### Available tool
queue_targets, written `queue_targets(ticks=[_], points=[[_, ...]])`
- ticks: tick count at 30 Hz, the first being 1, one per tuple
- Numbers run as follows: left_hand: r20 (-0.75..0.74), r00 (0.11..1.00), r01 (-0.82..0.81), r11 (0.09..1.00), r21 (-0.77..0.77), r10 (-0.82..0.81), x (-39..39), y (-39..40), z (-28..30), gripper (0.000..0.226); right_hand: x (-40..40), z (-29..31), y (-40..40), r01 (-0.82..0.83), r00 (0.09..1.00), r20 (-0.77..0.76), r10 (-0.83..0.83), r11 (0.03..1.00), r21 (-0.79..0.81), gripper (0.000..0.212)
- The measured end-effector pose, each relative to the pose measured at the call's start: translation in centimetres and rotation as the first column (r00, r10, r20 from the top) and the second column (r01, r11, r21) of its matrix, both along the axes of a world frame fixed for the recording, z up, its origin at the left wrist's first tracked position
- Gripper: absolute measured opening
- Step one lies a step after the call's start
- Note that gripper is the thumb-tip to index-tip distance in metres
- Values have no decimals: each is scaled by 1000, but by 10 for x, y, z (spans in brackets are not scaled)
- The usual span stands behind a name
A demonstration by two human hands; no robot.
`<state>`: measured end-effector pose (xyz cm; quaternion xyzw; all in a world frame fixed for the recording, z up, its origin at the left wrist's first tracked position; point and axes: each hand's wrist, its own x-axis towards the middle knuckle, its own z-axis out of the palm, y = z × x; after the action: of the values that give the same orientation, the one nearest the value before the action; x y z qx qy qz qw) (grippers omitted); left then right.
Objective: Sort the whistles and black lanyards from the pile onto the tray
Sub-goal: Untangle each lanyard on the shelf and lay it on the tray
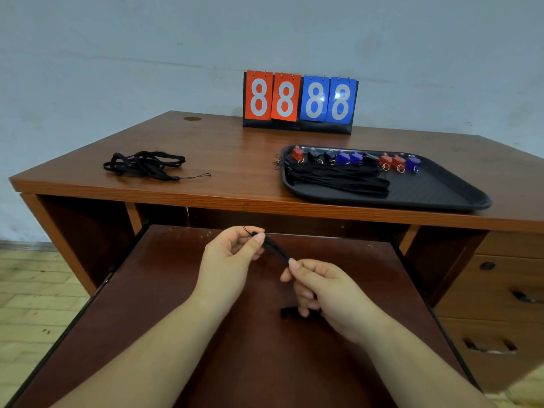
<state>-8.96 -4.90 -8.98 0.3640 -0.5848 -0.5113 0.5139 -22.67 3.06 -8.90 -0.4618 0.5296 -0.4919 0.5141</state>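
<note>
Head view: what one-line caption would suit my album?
Both hands stretch a lanyard; whistles line the tray.

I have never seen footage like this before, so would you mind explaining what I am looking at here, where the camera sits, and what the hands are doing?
There is no machine here: a person wears a camera on the head, looking forward and down, so you see their own two bare arms. The left hand and right hand pinch a black lanyard between them, above a pulled-out shelf under the desk. On the desk, a loose pile of lanyards lies to the left. To the right, a black tray holds a row of red, black and blue whistles with straightened lanyards laid in front. At the back stands a flip scoreboard showing 88 88.
</note>
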Motion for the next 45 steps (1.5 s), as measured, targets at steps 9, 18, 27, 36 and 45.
queue_targets(ticks=[9, 18, 27, 36, 45], points=[[-149, 964, -202, 971, 127, 220, 6, -11, 1, 11, -6, 4, -1, 65, 997, 38, -64, 998, -21, 35], [-180, 924, -319, 940, 123, 337, 15, -21, 2, 7, -25, 8, -3, 263, 963, 81, -259, 964, -41, 39], [-186, 927, -306, 943, 128, 326, 16, -21, 3, 9, -28, 11, -2, 362, 931, -10, -364, 930, -61, 39], [-164, 946, -262, 957, 122, 280, 17, -18, 14, 7, -26, 50, 5, 377, 919, -65, -389, 915, -144, 32], [-68, 987, -147, 989, 32, 149, 5, -19, 40, 4, -67, 101, 16, 292, 611, -669, -424, 906, -307, 33]])
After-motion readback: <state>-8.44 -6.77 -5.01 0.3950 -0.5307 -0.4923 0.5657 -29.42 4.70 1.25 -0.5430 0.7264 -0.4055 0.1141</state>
